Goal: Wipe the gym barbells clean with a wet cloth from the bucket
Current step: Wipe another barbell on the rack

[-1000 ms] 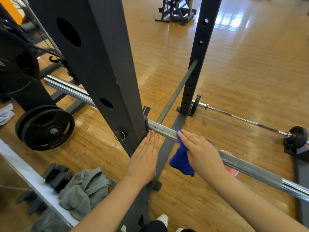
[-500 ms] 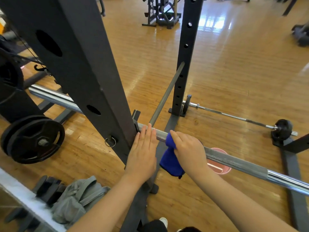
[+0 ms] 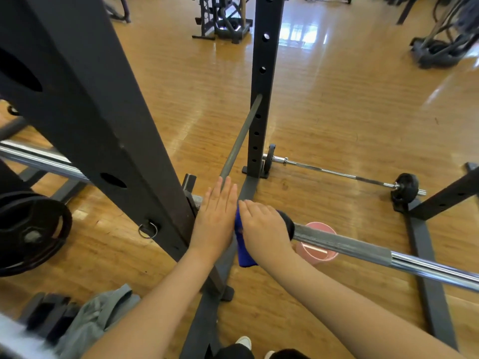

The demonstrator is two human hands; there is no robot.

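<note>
Blue cloth (image 3: 243, 251), pink bucket (image 3: 317, 252)

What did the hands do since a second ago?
The right hand slid the blue cloth along the barbell toward the left hand, until they nearly meet. The left hand stayed flat by the rack post. The pink bucket stayed put.

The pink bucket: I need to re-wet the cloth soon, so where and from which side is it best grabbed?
Probably by the rim of the pink bucket, on its far side, coming from above. The barbell crosses right over the bucket's middle and hides its near part, so only the far rim arc is free. No handle is visible. The right hand holds the blue cloth close by.
</note>
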